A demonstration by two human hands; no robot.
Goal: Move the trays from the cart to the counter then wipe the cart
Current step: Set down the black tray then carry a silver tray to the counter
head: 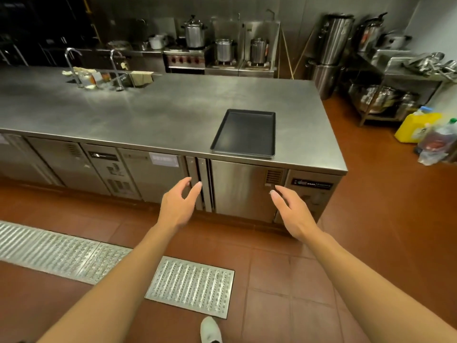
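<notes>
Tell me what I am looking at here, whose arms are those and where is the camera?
The camera sits on a person's head and looks forward and down, so you see their own two arms. The left hand and the right hand are both open and hold nothing; they reach out in front of a long metal counter in a big kitchen. On the counter, near its front edge, lies one flat black tray, and it is empty. Farther back is a sink with taps. Behind that, big pots stand on a stove. The cart does not show.
</notes>
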